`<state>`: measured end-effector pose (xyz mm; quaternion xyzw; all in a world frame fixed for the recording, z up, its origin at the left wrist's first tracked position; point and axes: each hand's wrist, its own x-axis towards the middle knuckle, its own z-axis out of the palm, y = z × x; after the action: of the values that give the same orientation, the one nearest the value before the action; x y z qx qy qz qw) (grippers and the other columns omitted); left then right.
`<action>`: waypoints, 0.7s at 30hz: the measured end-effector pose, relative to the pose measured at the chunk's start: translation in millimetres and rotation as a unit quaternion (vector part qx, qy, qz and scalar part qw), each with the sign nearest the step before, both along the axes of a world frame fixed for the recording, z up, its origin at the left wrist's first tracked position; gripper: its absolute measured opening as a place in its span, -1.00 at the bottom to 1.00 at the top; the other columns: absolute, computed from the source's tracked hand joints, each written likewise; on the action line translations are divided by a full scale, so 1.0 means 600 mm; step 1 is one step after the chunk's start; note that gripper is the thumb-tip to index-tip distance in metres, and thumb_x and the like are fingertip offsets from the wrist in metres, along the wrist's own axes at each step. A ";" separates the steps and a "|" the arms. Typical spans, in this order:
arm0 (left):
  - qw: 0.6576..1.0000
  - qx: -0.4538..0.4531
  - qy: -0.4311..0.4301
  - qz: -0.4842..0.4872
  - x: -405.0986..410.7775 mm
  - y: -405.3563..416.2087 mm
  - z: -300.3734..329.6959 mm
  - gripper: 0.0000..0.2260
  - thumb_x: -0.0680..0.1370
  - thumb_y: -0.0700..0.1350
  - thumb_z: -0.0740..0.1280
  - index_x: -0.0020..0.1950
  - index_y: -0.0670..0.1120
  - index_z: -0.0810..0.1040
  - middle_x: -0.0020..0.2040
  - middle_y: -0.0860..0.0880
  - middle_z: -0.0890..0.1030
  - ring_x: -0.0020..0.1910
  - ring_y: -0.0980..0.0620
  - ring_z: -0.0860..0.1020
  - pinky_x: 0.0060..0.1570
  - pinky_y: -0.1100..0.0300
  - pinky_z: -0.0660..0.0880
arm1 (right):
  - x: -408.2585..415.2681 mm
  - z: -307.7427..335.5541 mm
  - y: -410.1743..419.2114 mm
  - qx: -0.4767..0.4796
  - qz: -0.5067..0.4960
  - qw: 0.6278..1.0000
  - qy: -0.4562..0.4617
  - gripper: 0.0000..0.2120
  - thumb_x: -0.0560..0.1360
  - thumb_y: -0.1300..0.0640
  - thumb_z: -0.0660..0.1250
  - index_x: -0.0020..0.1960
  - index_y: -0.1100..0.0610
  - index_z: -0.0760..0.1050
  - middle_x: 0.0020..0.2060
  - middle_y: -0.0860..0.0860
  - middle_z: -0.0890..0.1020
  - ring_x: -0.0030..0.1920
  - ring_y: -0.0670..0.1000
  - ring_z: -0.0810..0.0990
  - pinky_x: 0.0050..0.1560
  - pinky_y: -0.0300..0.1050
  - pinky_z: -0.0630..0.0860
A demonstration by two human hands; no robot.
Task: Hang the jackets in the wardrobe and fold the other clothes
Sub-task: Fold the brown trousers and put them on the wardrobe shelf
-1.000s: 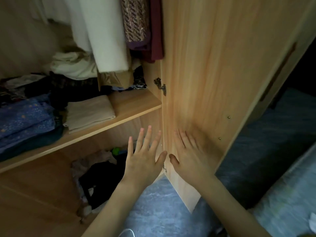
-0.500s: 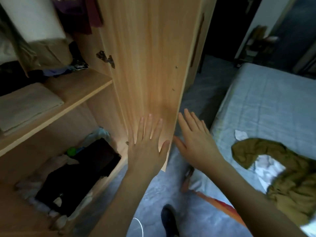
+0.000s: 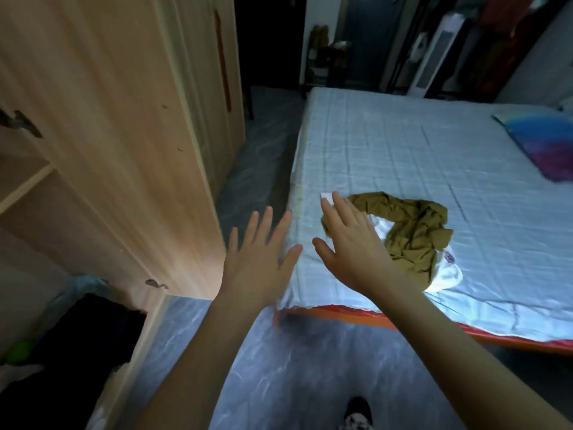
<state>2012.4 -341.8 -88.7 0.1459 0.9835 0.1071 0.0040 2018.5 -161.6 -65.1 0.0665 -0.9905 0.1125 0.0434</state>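
An olive-green garment (image 3: 412, 231) lies crumpled on the bed (image 3: 387, 144) with a white garment (image 3: 446, 271) under it. The wooden wardrobe door (image 3: 130, 144) stands open at the left. My left hand (image 3: 257, 262) is held out flat with spread fingers, just right of the door's lower edge and holding nothing. My right hand (image 3: 353, 246) is also flat and empty, raised in front of the bed's near corner and covering part of the green garment.
Dark clothes (image 3: 77, 336) lie in the wardrobe's bottom compartment at lower left. A colourful pillow (image 3: 545, 144) sits at the bed's far right. Grey marbled floor (image 3: 279, 367) runs between wardrobe and bed. A white tall appliance (image 3: 440, 51) stands beyond the bed.
The view has swung right from the wardrobe shelves to the bed. Both hands have come off the wardrobe door and now hover flat in front of the bed.
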 end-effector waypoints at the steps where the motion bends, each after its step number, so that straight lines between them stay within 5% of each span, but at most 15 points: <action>1: 1.000 -0.004 -0.004 -0.012 -0.003 0.019 0.000 -0.35 0.50 0.35 -0.37 0.56 0.18 -0.25 0.60 0.03 -0.20 0.57 -0.01 -0.21 0.51 -0.12 -0.14 | 0.006 0.000 0.021 -0.001 -0.010 1.000 0.002 -0.34 0.59 -0.09 0.18 0.57 0.12 0.02 0.57 0.11 0.02 0.56 0.14 0.00 0.50 0.17 0.09; 8: 0.994 -0.029 -0.017 -0.103 -0.015 0.186 -0.013 -0.29 0.39 0.37 -0.48 0.54 0.22 -0.29 0.60 0.06 -0.19 0.58 -0.02 -0.17 0.51 -0.17 -0.09 | 0.049 0.001 0.192 -0.013 -0.104 0.995 0.004 -0.35 0.57 -0.14 0.14 0.56 0.11 0.09 0.56 0.10 0.07 0.54 0.12 0.06 0.50 0.13 0.07; 21: 0.967 -0.027 -0.064 -0.245 -0.113 0.600 -0.009 -0.46 0.60 0.29 -0.15 0.57 0.21 -0.10 0.60 0.09 -0.15 0.57 0.05 -0.10 0.52 -0.08 -0.03 | 0.113 0.019 0.661 -0.001 -0.216 0.976 0.017 -0.36 0.54 -0.10 0.16 0.53 0.17 0.18 0.52 0.19 0.18 0.48 0.22 0.21 0.46 0.14 0.17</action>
<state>1944.8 18.2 -94.2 0.3750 0.9179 0.0858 0.0970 2086.3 235.0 -53.4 -0.1474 -0.9805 0.0998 0.0836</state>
